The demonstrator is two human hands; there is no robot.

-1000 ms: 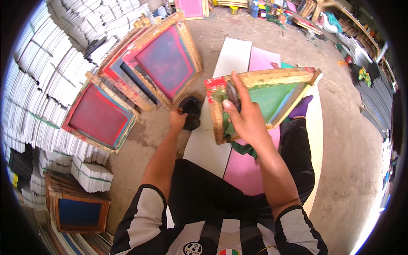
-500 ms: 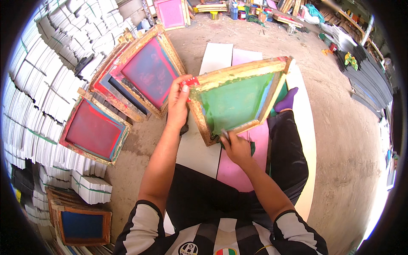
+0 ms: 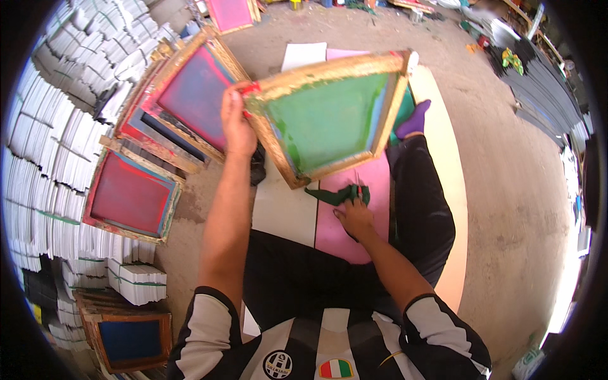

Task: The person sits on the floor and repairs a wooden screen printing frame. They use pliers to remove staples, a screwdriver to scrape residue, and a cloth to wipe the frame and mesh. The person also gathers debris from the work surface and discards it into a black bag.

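Note:
My left hand (image 3: 237, 123) grips the upper left corner of a wooden-framed printing screen (image 3: 323, 123), where a red patch shows. The screen's mesh is green, with darker green smears along its left side and a blue strip at the right. It is held raised and tilted above the boards. Below its lower edge my right hand (image 3: 356, 221) reaches onto a crumpled dark green cloth (image 3: 332, 196), thumb apart from the fingers. At its fingertips lies a small slim tool with a red part (image 3: 360, 190), its kind unclear.
Long white (image 3: 285, 212) and pink (image 3: 342, 237) boards lie under the screen, between my legs. Several other screens, one red (image 3: 132, 193), lean at the left before stacked white sheets (image 3: 47, 183). A blue-meshed frame (image 3: 130, 342) stands lower left. Dark sheets (image 3: 538, 95) lie at right.
My right hand has left the screen's lower corner and dropped to the green cloth on the pink board. The screen, still in my left hand, appears higher and further left; the whole view has shifted.

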